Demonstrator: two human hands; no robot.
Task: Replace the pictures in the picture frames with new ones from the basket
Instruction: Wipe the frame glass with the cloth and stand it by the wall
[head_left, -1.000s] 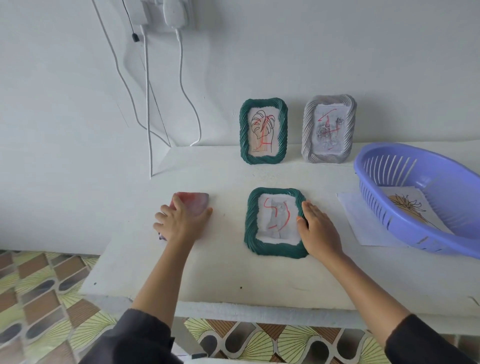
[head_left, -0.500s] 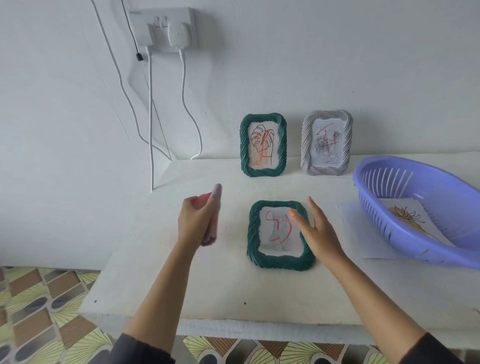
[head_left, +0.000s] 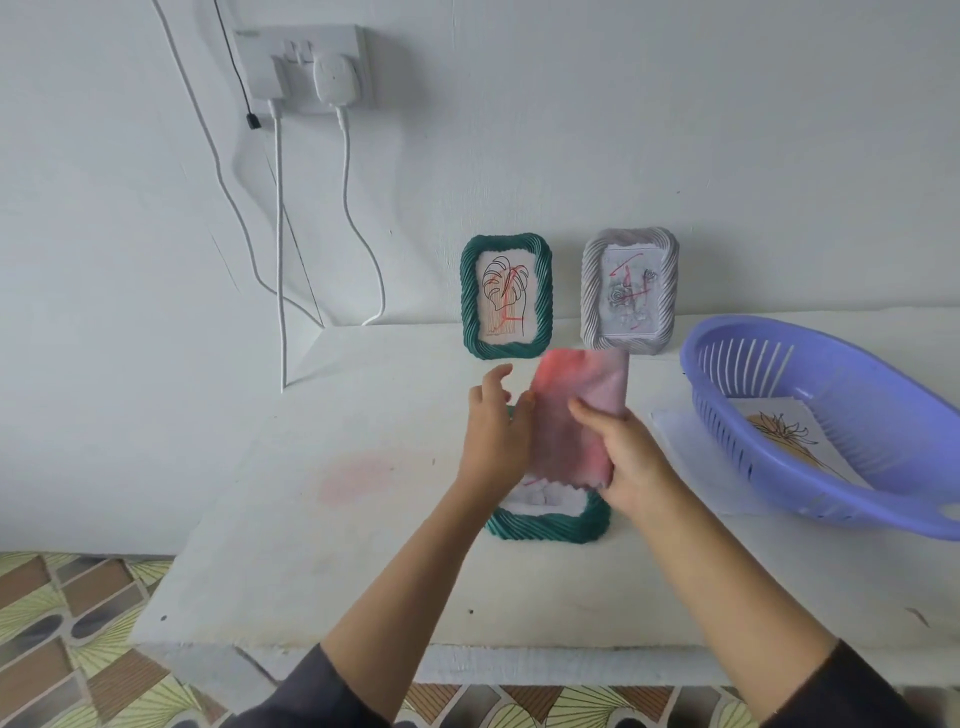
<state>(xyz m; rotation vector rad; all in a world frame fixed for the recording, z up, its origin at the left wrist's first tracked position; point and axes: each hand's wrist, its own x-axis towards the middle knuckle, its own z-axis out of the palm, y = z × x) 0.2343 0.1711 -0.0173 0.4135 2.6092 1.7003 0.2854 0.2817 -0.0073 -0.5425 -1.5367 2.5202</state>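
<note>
Centre of frame: right hand (head_left: 628, 457) with fingers curled round a pink cloth (head_left: 576, 415), held above a green picture frame (head_left: 550, 526) lying flat on the white surface (head_left: 311, 545). Left hand (head_left: 493, 431) at the cloth's left edge, thumb touching it; whether its fingers grip cannot be told. Behind, a second green frame (head_left: 506, 351) and a grey frame (head_left: 592, 296) stand upright against the wall. Right: purple basket (head_left: 831, 512) containing a drawn picture (head_left: 789, 436).

Three picture frames were counted: upright green frame (head_left: 470, 296), flat green frame (head_left: 545, 527), grey frame (head_left: 589, 291). One basket (head_left: 883, 415), one drawing (head_left: 784, 436), one pink cloth (head_left: 566, 415) and two plugs (head_left: 278, 78) (head_left: 336, 78) were present.
</note>
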